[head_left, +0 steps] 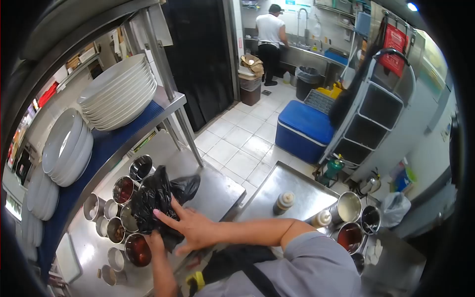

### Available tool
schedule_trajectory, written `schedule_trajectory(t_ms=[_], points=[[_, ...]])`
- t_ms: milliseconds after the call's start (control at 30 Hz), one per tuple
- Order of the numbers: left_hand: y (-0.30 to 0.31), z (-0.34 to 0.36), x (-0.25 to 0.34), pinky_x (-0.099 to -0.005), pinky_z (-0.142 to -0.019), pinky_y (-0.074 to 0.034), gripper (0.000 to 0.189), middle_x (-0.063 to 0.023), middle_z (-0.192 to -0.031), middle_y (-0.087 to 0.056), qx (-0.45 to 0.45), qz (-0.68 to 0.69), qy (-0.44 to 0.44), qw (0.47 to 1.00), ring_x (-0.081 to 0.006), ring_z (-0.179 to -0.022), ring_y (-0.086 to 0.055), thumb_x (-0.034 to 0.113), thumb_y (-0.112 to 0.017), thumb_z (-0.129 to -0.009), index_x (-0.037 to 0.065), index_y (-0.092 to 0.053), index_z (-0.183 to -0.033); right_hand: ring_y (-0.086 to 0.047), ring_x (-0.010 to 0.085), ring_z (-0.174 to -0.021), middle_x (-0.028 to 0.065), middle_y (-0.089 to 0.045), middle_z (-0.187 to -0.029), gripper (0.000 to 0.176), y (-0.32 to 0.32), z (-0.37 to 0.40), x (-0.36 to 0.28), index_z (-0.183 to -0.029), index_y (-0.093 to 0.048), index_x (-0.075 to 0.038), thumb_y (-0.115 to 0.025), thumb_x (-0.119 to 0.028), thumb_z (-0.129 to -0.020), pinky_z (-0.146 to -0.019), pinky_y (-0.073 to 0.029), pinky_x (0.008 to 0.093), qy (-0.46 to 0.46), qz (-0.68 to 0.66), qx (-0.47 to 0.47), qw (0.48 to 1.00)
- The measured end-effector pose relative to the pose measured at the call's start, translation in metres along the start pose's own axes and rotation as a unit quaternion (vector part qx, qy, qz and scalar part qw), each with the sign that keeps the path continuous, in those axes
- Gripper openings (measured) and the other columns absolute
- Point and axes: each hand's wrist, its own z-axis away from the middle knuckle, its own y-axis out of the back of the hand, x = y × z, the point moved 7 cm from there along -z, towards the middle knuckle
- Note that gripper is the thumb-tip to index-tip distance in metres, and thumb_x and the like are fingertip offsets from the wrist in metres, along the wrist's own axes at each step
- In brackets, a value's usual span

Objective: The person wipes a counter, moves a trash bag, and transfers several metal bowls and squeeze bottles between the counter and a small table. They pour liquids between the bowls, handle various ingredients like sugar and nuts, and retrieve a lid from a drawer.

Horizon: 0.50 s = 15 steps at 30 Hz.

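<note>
A crumpled black plastic bag [154, 205] stands over the left steel counter, with a loose flap out to its right. My left hand [155, 241] is at the bottom of the bag and grips it, its fingers mostly hidden by the plastic. Spread wide, the fingers of my right hand [194, 226] lie against the bag's right side, thumb pointing down. Close to my left hand is a metal container of dark red food [138, 250]. Several more metal containers cluster left of the bag, including one with red contents [123, 190] and one with brown pieces [116, 230].
White plates [118, 94] are stacked on a steel shelf above the left counter. On the right counter [267, 198] stand squeeze bottles [284, 202] and metal pots [349, 207]. Beyond are a blue cooler [304, 131], a folded step ladder [371, 114] and a person [270, 37] at a sink.
</note>
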Motion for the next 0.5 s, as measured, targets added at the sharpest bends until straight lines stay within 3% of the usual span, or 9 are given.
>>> schedule_trajectory(t_ms=[100, 200, 233, 267, 300, 333, 400, 433, 500], points=[[-0.026, 0.031, 0.001, -0.0359, -0.094, -0.046, 0.073, -0.0149, -0.135, -0.049, -0.062, -0.101, 0.049, 0.992, -0.026, -0.112, -0.057, 0.025, -0.069, -0.084, 0.004, -0.033, -0.144, -0.052, 0.0492, -0.113, 0.0321, -0.023, -0.151, 0.084, -0.003, -0.001, 0.028, -0.147, -0.036, -0.028, -0.073, -0.012, -0.074, -0.095, -0.047, 0.0465, 0.089, 0.01, 0.045, 0.995], [-0.047, 0.049, 0.009, -0.0355, -0.091, -0.048, 0.08, -0.0155, -0.139, -0.047, -0.115, -0.211, 0.058, 0.969, -0.0255, -0.112, -0.057, 0.018, -0.07, -0.081, 0.007, -0.028, -0.148, -0.061, 0.0437, -0.096, 0.0328, -0.039, -0.14, 0.06, 0.031, 0.007, 0.06, -0.133, -0.054, -0.027, -0.068, -0.014, -0.077, -0.083, -0.053, 0.0444, 0.261, 0.187, 0.107, 0.941], [-0.046, 0.055, 0.013, -0.0354, -0.09, -0.049, 0.083, -0.0157, -0.14, -0.046, -0.12, -0.238, 0.059, 0.962, -0.0254, -0.112, -0.057, 0.016, -0.07, -0.08, 0.008, -0.026, -0.15, -0.063, 0.0403, -0.093, 0.0289, -0.049, -0.132, 0.041, 0.071, -0.004, 0.072, -0.123, -0.06, -0.023, -0.065, -0.021, -0.083, -0.079, -0.055, 0.0428, 0.219, 0.211, 0.043, 0.952], [-0.039, 0.06, 0.021, -0.0352, -0.089, -0.049, 0.086, -0.016, -0.141, -0.045, -0.115, -0.259, 0.057, 0.957, -0.0252, -0.112, -0.057, 0.014, -0.071, -0.079, 0.009, -0.024, -0.151, -0.065, 0.0351, -0.093, 0.0217, -0.056, -0.124, 0.032, 0.1, -0.013, 0.125, -0.119, -0.061, -0.018, -0.061, -0.028, -0.088, -0.076, -0.055, 0.0421, 0.079, 0.275, -0.006, 0.958], [-0.025, 0.067, 0.029, -0.0351, -0.088, -0.05, 0.09, -0.0162, -0.143, -0.044, -0.1, -0.275, 0.058, 0.954, -0.0251, -0.112, -0.057, 0.011, -0.071, -0.078, 0.01, -0.022, -0.153, -0.065, 0.0332, -0.092, 0.0167, -0.06, -0.117, 0.035, 0.166, -0.023, 0.19, -0.121, -0.059, -0.015, -0.06, -0.033, -0.091, -0.071, -0.055, 0.0408, -0.256, 0.287, -0.018, 0.923], [-0.006, 0.075, 0.036, -0.0352, -0.086, -0.05, 0.093, -0.0182, -0.145, -0.041, -0.08, -0.28, 0.06, 0.955, -0.0263, -0.111, -0.057, 0.01, -0.07, -0.078, 0.014, -0.017, -0.155, -0.064, 0.0335, -0.095, 0.0204, -0.054, -0.125, 0.041, 0.239, -0.004, 0.206, -0.127, -0.055, -0.015, -0.062, -0.029, -0.089, -0.075, -0.052, 0.0457, -0.265, 0.454, 0.063, 0.848], [0.026, 0.097, 0.051, -0.0332, -0.083, -0.051, 0.089, -0.0192, -0.142, -0.044, -0.026, -0.266, 0.038, 0.963, -0.0248, -0.107, -0.059, 0.01, -0.069, -0.08, 0.011, -0.02, -0.154, -0.062, 0.0339, -0.102, 0.0279, -0.042, -0.143, 0.055, 0.379, 0.045, 0.233, -0.138, -0.047, -0.016, -0.065, -0.022, -0.086, -0.082, -0.046, 0.0553, -0.359, 0.688, 0.214, 0.593], [0.039, 0.099, 0.058, -0.0322, -0.082, -0.051, 0.086, -0.0197, -0.14, -0.046, -0.001, -0.26, 0.02, 0.965, -0.024, -0.105, -0.06, 0.01, -0.069, -0.081, 0.01, -0.021, -0.154, -0.057, 0.0431, -0.112, 0.0326, -0.019, -0.153, 0.071, 0.414, 0.064, 0.232, -0.144, -0.043, -0.023, -0.073, -0.026, -0.079, -0.09, -0.037, 0.0658, -0.442, 0.61, 0.216, 0.621], [0.058, 0.103, 0.058, -0.0302, -0.08, -0.052, 0.077, -0.0202, -0.135, -0.05, 0.056, -0.26, 0.012, 0.964, -0.0223, -0.1, -0.061, 0.012, -0.067, -0.085, 0.007, -0.026, -0.151, -0.057, 0.0429, -0.115, 0.0324, -0.028, -0.149, 0.078, 0.424, 0.055, 0.192, -0.142, -0.045, -0.025, -0.08, -0.03, -0.072, -0.091, -0.043, 0.0589, -0.314, 0.606, 0.292, 0.67]])
